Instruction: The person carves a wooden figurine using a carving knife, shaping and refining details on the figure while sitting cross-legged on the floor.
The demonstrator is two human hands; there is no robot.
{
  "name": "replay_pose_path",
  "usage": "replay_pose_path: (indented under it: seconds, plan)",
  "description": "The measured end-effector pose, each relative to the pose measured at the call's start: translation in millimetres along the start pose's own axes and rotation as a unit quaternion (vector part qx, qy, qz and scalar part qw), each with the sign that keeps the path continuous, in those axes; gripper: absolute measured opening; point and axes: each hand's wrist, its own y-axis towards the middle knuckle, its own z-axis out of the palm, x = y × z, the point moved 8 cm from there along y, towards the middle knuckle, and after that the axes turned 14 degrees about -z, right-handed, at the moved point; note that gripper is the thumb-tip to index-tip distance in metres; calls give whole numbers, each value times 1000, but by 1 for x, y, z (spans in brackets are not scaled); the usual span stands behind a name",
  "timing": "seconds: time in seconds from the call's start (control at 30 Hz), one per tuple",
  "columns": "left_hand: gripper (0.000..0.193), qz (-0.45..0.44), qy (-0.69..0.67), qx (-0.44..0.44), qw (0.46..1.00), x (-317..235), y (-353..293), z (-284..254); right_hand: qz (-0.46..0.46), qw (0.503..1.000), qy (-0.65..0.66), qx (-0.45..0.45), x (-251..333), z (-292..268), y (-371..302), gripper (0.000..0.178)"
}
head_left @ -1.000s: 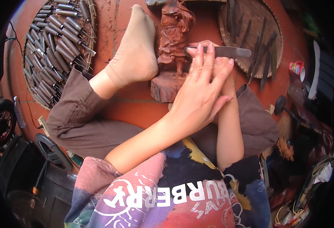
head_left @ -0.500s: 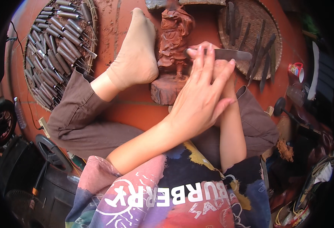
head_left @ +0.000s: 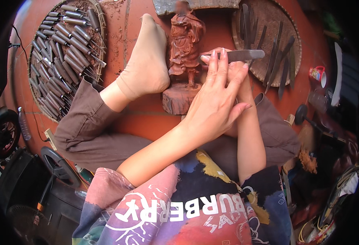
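A reddish-brown carved wooden statuette point(head_left: 185, 38) of a robed figure stands upright on a rough wood base point(head_left: 178, 99) between my legs. Beside it, a flat dark metal file point(head_left: 247, 54) points to the right. My left hand point(head_left: 216, 96) reaches across with fingers stretched and spread, its fingertips lying over the file and my other hand. Partly hidden beneath, my right hand point(head_left: 241, 72) appears closed around the file; most of its grip is covered. One end of the file is close to the statuette's side. My bare left foot point(head_left: 146, 61) touches or nearly touches the statuette.
A round basket point(head_left: 102, 49) at the left holds many wooden-handled carving tools point(head_left: 67, 45). Another woven tray point(head_left: 265, 12) at the far right carries several files point(head_left: 285, 51). A wooden block point(head_left: 216, 3) lies behind the statuette. At the right sits a red mug point(head_left: 318, 74).
The file and my hands have shifted slightly left, and the file's free end has tilted a little upward. The whole view has moved slightly, showing more of the statuette's top.
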Motion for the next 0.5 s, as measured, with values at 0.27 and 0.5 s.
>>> replay_pose_path:
  seconds: [0.27,0.5]
  plan:
    - [78,-3,-8,-9,1000,5,-3,-4,-1,1000,14,-1,7,2,5,27]
    - [78,-17,-10,7,1000,3,-9,-6,-50,999,19,-7,6,4,9,22]
